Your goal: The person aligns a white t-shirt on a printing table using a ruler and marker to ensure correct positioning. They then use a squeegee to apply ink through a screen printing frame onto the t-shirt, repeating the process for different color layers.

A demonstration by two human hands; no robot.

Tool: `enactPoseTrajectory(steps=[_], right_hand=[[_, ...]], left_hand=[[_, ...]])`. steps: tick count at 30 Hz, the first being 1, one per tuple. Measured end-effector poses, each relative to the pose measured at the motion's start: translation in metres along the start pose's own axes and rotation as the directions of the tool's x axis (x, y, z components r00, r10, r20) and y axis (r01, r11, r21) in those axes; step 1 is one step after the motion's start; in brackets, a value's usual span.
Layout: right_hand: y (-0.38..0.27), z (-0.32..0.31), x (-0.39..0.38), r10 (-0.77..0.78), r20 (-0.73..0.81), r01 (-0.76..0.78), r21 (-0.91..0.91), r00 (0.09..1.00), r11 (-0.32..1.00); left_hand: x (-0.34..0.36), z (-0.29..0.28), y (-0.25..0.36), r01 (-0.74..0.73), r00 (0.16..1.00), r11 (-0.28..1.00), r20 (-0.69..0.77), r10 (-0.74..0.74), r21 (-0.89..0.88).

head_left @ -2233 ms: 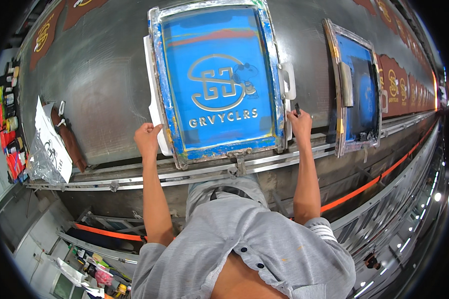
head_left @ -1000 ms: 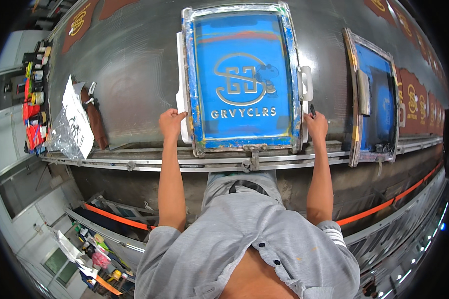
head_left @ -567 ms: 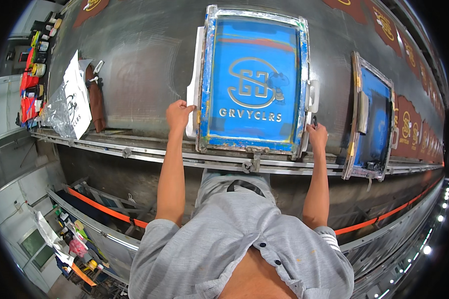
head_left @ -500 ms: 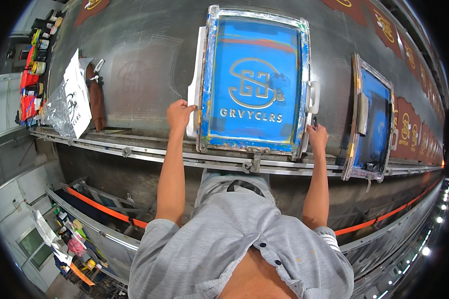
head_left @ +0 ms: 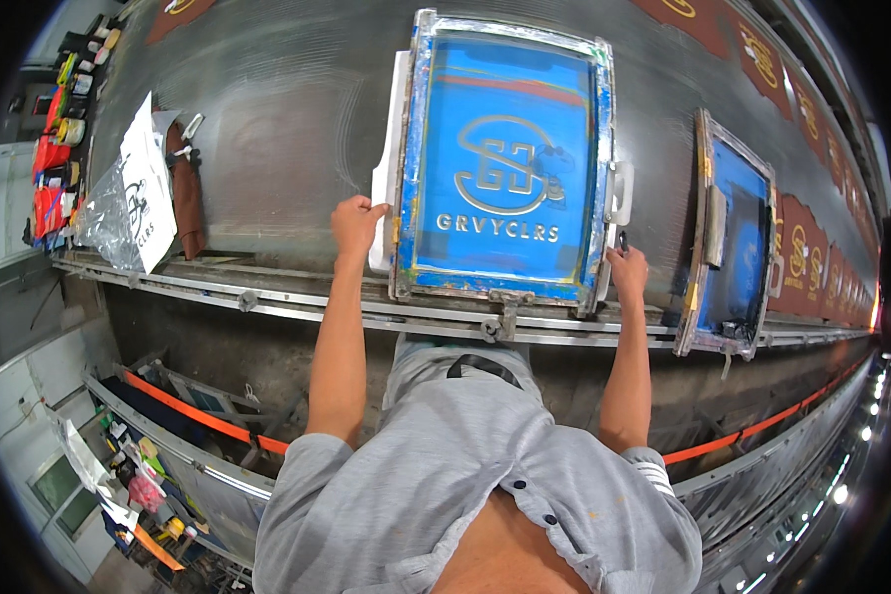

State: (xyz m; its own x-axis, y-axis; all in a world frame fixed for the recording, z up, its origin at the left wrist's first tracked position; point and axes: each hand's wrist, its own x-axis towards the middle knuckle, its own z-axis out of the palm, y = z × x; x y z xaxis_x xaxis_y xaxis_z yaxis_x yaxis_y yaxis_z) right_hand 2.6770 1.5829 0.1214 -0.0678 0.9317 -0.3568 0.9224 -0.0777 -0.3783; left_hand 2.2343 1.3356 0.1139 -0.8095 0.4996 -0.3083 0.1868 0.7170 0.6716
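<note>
A screen-printing frame with blue mesh, a light looping emblem and lettering lies before me on the long dark table. White pieces stick out at its left and right sides. My left hand is at the frame's left side, thumb and fingers pinched on the edge of the white piece; the exact grip is partly hidden. At the frame's lower right corner, my right hand is closed around a small dark object, its kind unclear. Both arms reach forward from my body.
A second blue screen frame with a squeegee-like bar rests at right. Brown printed fabric pieces run along the table beyond it. At left are a printed white sheet, clear plastic and brown cloth. A metal rail borders the table.
Both hands keep their places at the frame's sides. The view has shifted slightly; the printing frame stays put, and nothing is visibly picked up or released.
</note>
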Motion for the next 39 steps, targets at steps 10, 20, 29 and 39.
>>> enactPoseTrajectory(steps=[10,20,29,39], right_hand=[[-0.001,0.001,0.001,0.03,0.002,-0.03,-0.009,1.0,1.0],[-0.014,-0.005,-0.007,0.056,0.003,-0.056,-0.038,0.998,0.998],[-0.003,0.002,-0.002,0.017,-0.017,-0.018,-0.065,1.0,0.998],[0.0,-0.001,0.001,-0.001,0.018,0.002,-0.063,1.0,0.998]], left_hand=[[0.001,0.001,0.002,-0.023,1.0,0.999,0.01,0.023,0.03],[0.002,-0.005,0.006,-0.008,1.0,0.993,0.026,0.005,0.118],[0.0,-0.01,0.007,-0.002,0.995,1.0,0.096,0.001,0.001],[0.006,-0.002,-0.01,-0.031,0.995,0.999,0.091,0.034,-0.032]])
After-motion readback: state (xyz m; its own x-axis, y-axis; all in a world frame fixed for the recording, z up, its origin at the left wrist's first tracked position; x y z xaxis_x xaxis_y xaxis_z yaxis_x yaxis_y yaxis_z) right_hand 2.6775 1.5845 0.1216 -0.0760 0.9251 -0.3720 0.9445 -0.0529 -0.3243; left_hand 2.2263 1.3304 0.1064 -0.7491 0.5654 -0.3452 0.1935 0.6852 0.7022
